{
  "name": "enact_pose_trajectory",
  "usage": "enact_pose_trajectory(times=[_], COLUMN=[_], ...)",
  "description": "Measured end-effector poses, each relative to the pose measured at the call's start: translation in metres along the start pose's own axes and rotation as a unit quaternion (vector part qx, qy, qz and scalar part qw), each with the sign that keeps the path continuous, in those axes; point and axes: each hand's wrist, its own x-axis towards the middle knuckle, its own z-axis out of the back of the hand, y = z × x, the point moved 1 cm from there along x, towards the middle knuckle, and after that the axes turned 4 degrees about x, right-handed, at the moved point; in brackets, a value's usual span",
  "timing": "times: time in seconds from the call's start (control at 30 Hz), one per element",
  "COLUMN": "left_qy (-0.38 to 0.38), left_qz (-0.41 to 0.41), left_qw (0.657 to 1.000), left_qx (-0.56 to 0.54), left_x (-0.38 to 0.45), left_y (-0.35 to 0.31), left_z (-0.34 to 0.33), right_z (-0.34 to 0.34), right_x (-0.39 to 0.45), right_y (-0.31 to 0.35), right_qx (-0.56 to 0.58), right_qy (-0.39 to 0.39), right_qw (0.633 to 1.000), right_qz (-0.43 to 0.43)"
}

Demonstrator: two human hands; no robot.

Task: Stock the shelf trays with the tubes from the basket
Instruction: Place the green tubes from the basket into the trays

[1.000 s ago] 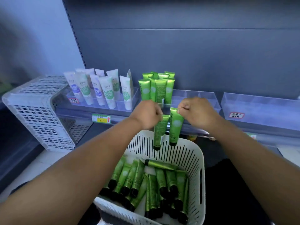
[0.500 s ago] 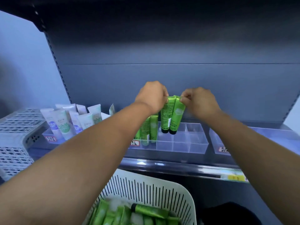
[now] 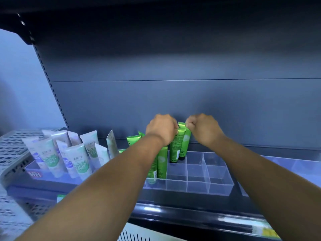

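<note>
- Now, at the back row of the clear divided tray on the shelf, a person is lowering two green tubes, caps down, toward empty cells beside the green tubes already standing at the tray's left.
- Each tube is being pinched by its flat crimped top, likely so it hangs plumb and drops straight between the dividers.
- The left hand is curling its fingers over the top of the nearer tube; the right hand is pinching the top of the other, knuckles up.
- Both forearms are reaching forward and slightly inward, with the wrists meeting above the tray.
- White tubes are standing in the neighbouring tray to the left.
- Only the rim of the basket is showing at the bottom edge, so the remaining stock cannot be judged.
</note>
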Motion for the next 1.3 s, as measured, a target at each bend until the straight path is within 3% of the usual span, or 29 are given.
enact_pose_trajectory(times=[0.3,0.6,0.83,1.3], left_qy=[0.033,-0.011,0.031,0.108], left_qz=[-0.003,-0.079,-0.088,-0.037], left_qw=[0.997,0.991,0.985,0.985], left_qx=[0.063,0.107,0.146,0.129], left_x=[0.000,-0.030,-0.092,-0.235], left_y=[0.014,0.009,0.033,0.097], left_z=[-0.024,0.003,0.009,-0.030], right_z=[-0.033,-0.011,-0.013,-0.082], right_x=[-0.005,-0.033,-0.096,-0.220], right_y=[-0.006,0.018,0.050,0.102], right_qx=[-0.008,-0.032,-0.093,-0.034], right_qy=[0.076,0.087,0.132,0.214], right_qw=[0.997,0.996,0.987,0.976], right_qz=[-0.010,0.001,0.021,0.033])
